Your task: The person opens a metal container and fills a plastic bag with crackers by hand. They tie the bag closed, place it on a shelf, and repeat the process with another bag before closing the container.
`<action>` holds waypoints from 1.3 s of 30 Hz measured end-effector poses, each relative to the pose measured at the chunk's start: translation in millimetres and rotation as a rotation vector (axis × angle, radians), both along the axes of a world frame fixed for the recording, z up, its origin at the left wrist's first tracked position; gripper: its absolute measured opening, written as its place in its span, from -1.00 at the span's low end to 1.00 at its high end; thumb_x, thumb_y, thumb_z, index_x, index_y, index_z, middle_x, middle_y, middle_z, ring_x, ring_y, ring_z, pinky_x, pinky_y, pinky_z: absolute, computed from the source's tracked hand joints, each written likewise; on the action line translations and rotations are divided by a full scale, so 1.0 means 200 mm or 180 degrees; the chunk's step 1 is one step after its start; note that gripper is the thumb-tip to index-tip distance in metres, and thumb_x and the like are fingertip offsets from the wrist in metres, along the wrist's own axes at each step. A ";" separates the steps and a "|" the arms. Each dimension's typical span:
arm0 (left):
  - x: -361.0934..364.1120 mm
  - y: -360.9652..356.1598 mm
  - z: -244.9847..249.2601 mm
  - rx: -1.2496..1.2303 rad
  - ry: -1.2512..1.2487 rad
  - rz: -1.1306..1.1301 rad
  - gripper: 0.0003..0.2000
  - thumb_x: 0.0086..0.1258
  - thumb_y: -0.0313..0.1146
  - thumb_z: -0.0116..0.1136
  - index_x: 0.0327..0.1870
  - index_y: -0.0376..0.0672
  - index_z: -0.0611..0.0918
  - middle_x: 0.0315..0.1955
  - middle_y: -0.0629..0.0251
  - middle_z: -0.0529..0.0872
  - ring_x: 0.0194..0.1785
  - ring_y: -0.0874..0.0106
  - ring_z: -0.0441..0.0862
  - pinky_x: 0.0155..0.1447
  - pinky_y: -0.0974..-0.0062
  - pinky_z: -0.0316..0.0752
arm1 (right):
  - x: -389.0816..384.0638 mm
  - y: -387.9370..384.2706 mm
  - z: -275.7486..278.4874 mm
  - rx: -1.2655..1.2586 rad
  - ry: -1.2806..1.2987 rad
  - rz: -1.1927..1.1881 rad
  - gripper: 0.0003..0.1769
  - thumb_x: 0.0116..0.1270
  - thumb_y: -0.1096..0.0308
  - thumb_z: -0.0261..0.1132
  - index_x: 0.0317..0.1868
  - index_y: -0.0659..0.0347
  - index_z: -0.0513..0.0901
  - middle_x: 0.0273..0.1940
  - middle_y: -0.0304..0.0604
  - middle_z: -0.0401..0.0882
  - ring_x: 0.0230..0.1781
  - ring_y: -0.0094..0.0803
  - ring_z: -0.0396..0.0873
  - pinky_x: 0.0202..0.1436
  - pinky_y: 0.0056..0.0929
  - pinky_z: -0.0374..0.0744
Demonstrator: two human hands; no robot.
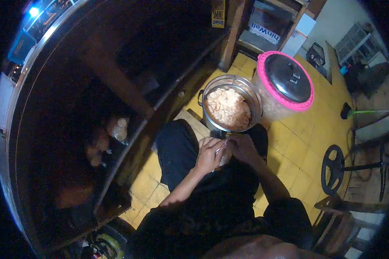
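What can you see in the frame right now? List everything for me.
metal pot: one, silver, on the floor just ahead of the hands
chips: many, pale, filling the pot
tub: one, pink rim, right of the pot
lid: one, dark, on the tub
floor tiles: yellow, beneath everything
broom: one, green handle, far right
wheel: one, black, right
box: one, printed, on the top shelf
small pale item: one, between both hands, too blurred to identify
left hand: closed on the item
right hand: closed on the item
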State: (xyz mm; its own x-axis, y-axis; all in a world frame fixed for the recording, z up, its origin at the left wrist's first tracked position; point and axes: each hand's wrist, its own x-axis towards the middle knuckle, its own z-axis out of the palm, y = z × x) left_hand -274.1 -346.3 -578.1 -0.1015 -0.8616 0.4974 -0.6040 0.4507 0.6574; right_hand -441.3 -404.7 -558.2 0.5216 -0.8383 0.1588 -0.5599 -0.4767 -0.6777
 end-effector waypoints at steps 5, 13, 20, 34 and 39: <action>0.00 0.03 0.04 0.0210 -0.0363 -0.0174 -0.74 0.09 -0.48 0.19 -0.15 -0.16 0.67 -0.14 0.25 0.65 -0.01 0.18 0.49 0.12 0.21 0.26 | -0.06 -0.05 0.06 0.0476 -0.0026 0.0098 -0.80 0.18 0.26 0.21 -0.35 0.22 0.64 -0.39 -0.03 0.64 -0.33 -0.09 0.60 -0.17 -0.14 0.54; 0.04 0.04 0.00 0.0799 -0.0148 -0.0627 -0.76 0.08 -0.47 0.22 -0.17 -0.17 0.64 -0.22 0.27 0.62 -0.01 0.23 0.51 0.08 0.28 0.25 | -0.05 -0.12 0.03 0.0234 0.0749 0.1165 -0.82 0.19 0.28 0.20 -0.34 0.19 0.66 -0.34 -0.06 0.66 -0.28 -0.14 0.63 -0.09 -0.14 0.55; 0.02 0.06 -0.15 0.0999 0.0372 -0.0545 -0.65 0.14 -0.47 0.16 0.00 -0.23 0.59 0.02 0.11 0.61 0.12 0.13 0.52 0.19 0.23 0.34 | 0.01 -0.03 0.15 0.0403 0.0283 0.1168 -0.80 0.15 0.26 0.22 -0.27 0.15 0.67 -0.28 -0.08 0.68 -0.23 -0.12 0.64 -0.06 -0.15 0.55; -0.08 0.00 -0.27 0.1701 0.2214 -0.0539 -0.77 0.35 -0.33 -0.03 -0.13 -0.26 0.60 -0.34 0.19 0.66 -0.32 0.28 0.63 -0.21 0.32 0.53 | -0.20 -0.49 0.31 -0.1289 0.0172 -0.0673 -0.52 0.21 0.16 0.31 0.06 0.29 0.55 0.00 0.15 0.55 0.03 0.00 0.51 0.09 -0.20 0.48; 0.01 0.07 -0.54 0.2326 0.2479 -0.0314 -0.77 0.44 -0.33 -0.06 -0.22 -0.25 0.63 -0.40 0.36 0.65 -0.36 0.48 0.54 -0.24 0.49 0.46 | -0.57 -1.04 0.51 -0.2186 0.1894 -0.3217 -0.52 0.26 0.13 0.25 0.14 0.16 0.53 0.14 0.17 0.47 0.13 0.12 0.45 0.20 -0.04 0.40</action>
